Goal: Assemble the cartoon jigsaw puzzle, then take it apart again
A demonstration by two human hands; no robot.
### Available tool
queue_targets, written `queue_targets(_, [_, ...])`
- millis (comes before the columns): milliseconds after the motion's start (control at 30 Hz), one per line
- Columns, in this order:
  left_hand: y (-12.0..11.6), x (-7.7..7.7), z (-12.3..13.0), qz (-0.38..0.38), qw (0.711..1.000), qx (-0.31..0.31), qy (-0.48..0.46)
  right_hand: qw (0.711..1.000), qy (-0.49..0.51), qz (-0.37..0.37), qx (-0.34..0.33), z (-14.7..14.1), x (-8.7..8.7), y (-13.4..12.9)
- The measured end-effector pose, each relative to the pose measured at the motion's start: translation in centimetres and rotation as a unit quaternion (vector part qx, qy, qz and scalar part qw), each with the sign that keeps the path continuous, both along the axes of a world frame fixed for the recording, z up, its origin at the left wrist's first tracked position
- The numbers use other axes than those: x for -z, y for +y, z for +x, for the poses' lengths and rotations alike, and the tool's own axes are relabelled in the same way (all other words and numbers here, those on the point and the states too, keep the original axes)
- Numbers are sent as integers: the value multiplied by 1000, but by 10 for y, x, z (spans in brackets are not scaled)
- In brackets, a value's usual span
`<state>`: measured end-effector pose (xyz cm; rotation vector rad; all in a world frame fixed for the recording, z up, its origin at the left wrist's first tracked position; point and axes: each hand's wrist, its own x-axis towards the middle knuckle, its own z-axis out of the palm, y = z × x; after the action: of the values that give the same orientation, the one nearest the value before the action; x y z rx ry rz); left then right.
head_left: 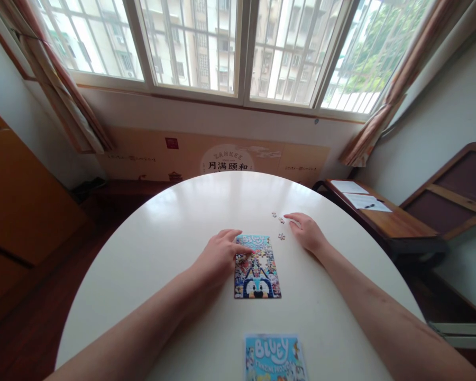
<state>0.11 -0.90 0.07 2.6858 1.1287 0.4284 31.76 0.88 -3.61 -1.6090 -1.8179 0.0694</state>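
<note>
A colourful jigsaw puzzle (257,270) with a blue cartoon dog lies flat on the white table; a pale gap shows in its middle right. My left hand (222,251) rests on the puzzle's upper left edge, fingers stretched out over it and holding nothing. To the right of the puzzle lie three loose jigsaw pieces (281,236), spaced apart on the tabletop. My right hand (306,232) is beside them, its index finger extended close to the farther two and its thumb apart, with nothing visible in its grasp.
A blue picture card (275,357) lettered "Bluey" lies nearer me on the round white table (143,254). Beyond the table's right edge stands a wooden desk (396,222) with papers (367,202) and a pen. Barred windows and a printed cardboard panel (143,151) are behind.
</note>
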Motion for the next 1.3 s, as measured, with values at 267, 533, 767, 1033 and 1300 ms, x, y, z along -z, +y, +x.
queue_targets(267, [4, 6, 1, 7, 1000, 12, -24, 996, -80, -25, -6, -4, 0, -3])
queue_targets(533, [0, -5, 5, 5, 976, -15, -216, 991, -117, -45, 34, 10, -20, -13])
queue_targets(767, [-6, -14, 6, 16, 968, -37, -247, 977, -114, -167, 72, 6, -44, -26])
queue_targets(1033, [-2, -16, 1, -6, 951, -56, -303, 962, -36, -272, 16, 10, -55, -28])
queue_targets(1300, [-2, -16, -1, -36, 940, -67, -332, 916, 97, -368, -123, 11, -61, -35])
